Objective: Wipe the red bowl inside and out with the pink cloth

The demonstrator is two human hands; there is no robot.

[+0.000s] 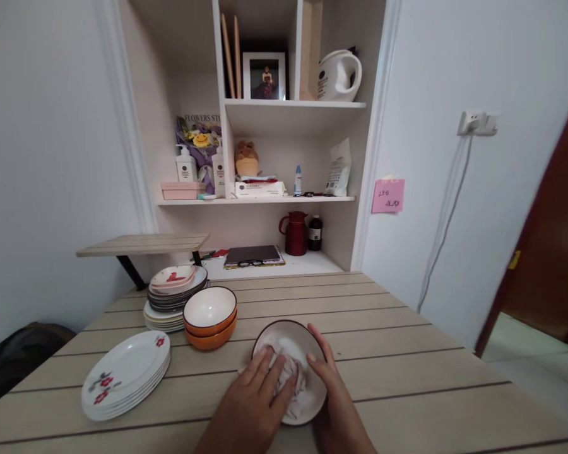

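A white bowl with a thin dark rim (315, 400) is tilted towards me at the front middle of the table. My right hand (334, 384) grips its right side, thumb over the inner edge and fingers behind the wall. Inside the bowl lies a crumpled pale cloth (297, 403). My left hand (258, 394) presses on this cloth from the left, its fingers bent over it and hiding part of it. Two stacked orange bowls with white insides (211, 334) stand to the left of my hands.
Oval flower-patterned plates (132, 359) are piled at the front left. Behind them rises a stack of plates with small square dishes (173, 277) on top, beside a raised wooden stand (144, 244). A laptop with glasses (253, 255) and a red jug (296, 233) sit at the back.
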